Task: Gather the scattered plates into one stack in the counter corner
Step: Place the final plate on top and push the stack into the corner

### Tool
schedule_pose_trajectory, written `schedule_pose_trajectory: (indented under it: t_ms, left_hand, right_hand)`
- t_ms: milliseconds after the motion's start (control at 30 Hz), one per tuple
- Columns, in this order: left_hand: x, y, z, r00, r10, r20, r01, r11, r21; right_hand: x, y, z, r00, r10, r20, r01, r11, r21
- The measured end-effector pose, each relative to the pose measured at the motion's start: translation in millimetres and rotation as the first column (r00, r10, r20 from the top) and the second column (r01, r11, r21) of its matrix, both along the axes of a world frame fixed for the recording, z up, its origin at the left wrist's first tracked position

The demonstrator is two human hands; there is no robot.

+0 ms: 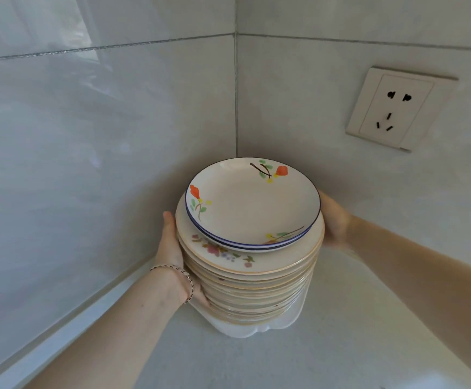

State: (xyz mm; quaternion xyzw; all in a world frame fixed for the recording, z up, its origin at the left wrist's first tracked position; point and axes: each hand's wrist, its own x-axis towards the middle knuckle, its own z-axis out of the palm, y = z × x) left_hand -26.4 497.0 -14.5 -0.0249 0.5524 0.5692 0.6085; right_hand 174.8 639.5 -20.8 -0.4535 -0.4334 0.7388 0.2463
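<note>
A tall stack of plates (252, 279) stands in the counter corner. Its lower plates are cream with gold rims and a flower print. On top lie two smaller blue-rimmed plates (252, 203) painted with orange flowers. At the bottom sits a white scalloped dish (259, 327). My left hand (174, 254), with a bead bracelet on its wrist, presses flat against the stack's left side. My right hand (334, 220) holds the right side near the top. Both palms are partly hidden behind the plates.
Grey tiled walls meet in a corner (235, 108) just behind the stack. A wall socket (400, 108) is on the right wall. The pale counter (341, 346) spreads out in front and to the right.
</note>
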Motion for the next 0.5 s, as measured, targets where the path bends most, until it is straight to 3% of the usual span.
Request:
schedule_pose_trajectory:
  t_ms: [200, 333, 500]
  left_hand:
    - [8, -2, 9, 0.992, 0.091, -0.088, -0.092, 0.996, -0.002]
    - [8, 1, 14, 0.892, 0.228, -0.390, -0.236, 0.971, 0.028]
    - [15, 2, 20, 0.901, 0.236, -0.364, -0.220, 0.972, 0.085]
  right_hand:
    - [-1, -4, 2, 0.999, -0.046, -0.018, 0.046, 0.999, 0.004]
    - [-1, -7, 6, 0.986, -0.149, -0.079, 0.149, 0.989, 0.003]
    - [-2, -8, 3, 0.968, -0.191, -0.163, 0.197, 0.980, 0.025]
